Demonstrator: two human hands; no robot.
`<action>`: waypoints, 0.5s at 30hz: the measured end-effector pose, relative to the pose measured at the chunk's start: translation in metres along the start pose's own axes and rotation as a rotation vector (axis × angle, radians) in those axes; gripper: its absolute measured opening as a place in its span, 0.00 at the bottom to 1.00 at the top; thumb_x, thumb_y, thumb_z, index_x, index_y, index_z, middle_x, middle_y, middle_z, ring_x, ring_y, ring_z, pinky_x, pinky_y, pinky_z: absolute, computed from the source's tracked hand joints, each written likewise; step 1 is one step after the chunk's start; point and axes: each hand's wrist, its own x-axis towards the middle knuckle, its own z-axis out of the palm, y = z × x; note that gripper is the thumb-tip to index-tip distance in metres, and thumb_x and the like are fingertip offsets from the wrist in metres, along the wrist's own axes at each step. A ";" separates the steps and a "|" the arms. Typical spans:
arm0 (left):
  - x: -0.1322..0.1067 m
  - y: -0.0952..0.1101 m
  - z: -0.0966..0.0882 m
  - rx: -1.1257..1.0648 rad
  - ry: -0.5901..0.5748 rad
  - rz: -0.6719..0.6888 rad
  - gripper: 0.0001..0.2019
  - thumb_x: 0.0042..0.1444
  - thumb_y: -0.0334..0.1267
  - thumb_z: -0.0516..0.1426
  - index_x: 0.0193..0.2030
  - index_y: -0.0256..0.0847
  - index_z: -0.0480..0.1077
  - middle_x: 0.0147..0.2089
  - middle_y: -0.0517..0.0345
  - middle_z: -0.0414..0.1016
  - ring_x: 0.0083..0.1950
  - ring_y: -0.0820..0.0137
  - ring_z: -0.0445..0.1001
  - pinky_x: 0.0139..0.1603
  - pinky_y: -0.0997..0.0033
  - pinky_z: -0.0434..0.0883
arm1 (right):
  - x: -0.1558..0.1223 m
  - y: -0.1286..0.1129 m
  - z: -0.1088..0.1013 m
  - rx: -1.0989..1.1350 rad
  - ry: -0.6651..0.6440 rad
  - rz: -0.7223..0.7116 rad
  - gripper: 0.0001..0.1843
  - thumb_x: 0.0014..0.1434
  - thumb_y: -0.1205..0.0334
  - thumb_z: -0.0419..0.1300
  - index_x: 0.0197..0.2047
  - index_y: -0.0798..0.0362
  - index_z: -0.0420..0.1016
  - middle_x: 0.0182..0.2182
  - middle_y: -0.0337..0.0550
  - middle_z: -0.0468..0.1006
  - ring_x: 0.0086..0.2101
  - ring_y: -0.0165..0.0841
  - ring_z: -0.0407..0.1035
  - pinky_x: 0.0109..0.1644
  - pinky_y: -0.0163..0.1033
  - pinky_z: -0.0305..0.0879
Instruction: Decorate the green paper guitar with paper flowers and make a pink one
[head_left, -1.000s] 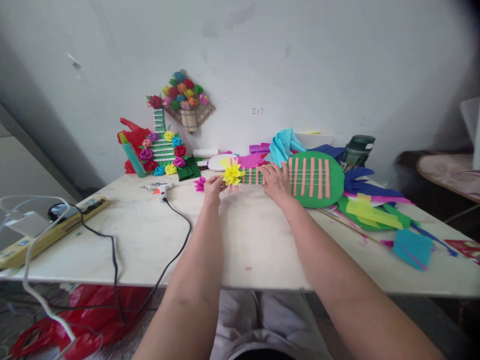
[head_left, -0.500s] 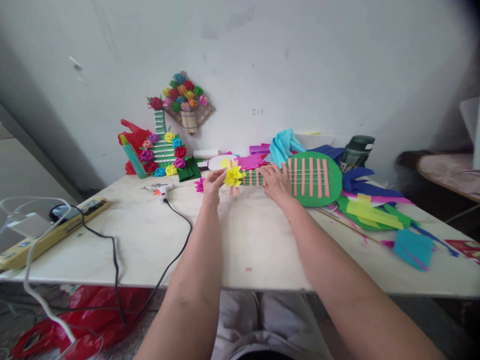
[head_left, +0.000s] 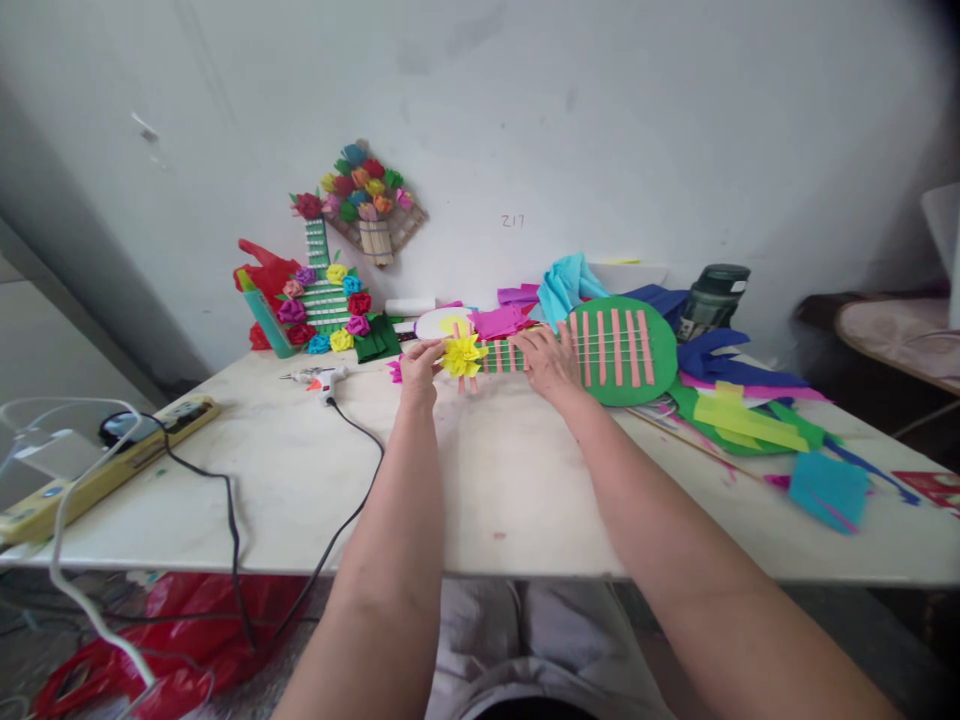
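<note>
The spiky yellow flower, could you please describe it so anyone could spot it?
Across the white table is a large green guitar. At its narrow end, by the left hand, the yellow flower has pointed petals, unlike the rounded yellow roses.

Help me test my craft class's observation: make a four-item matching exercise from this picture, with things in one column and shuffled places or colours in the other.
1. glue gun
2. right hand
3. yellow flower
4. power strip

A. at the narrow end of the pink-barred guitar
B. at the left side of the table
C. white with an orange part
D. over the guitar's neck, near its round body

Pairs: 1-C, 2-D, 3-A, 4-B
</note>
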 end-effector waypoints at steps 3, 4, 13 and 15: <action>-0.002 0.003 0.001 0.000 0.022 -0.002 0.12 0.30 0.39 0.64 0.25 0.38 0.72 0.25 0.58 0.73 0.29 0.70 0.72 0.28 0.74 0.65 | 0.000 0.000 0.001 0.002 0.001 -0.003 0.30 0.51 0.75 0.53 0.58 0.49 0.64 0.52 0.45 0.71 0.52 0.42 0.59 0.63 0.59 0.37; -0.003 0.003 0.001 -0.004 0.025 0.002 0.12 0.30 0.39 0.64 0.25 0.38 0.72 0.24 0.59 0.72 0.29 0.71 0.72 0.28 0.74 0.65 | 0.000 0.000 0.001 0.002 0.000 -0.006 0.30 0.51 0.75 0.53 0.58 0.49 0.64 0.52 0.45 0.71 0.52 0.42 0.59 0.63 0.59 0.37; -0.001 -0.004 -0.003 -0.005 0.003 0.013 0.13 0.31 0.40 0.65 0.26 0.39 0.73 0.26 0.59 0.73 0.29 0.71 0.72 0.31 0.73 0.66 | 0.000 0.000 0.003 -0.007 0.000 -0.020 0.29 0.51 0.75 0.52 0.57 0.49 0.65 0.52 0.44 0.71 0.51 0.42 0.60 0.63 0.58 0.37; -0.001 -0.006 -0.004 -0.002 -0.005 0.017 0.14 0.31 0.41 0.66 0.27 0.39 0.73 0.27 0.59 0.73 0.30 0.71 0.72 0.30 0.73 0.66 | 0.000 0.000 0.004 -0.005 0.004 -0.021 0.30 0.50 0.75 0.52 0.57 0.49 0.66 0.52 0.44 0.71 0.51 0.42 0.60 0.63 0.58 0.37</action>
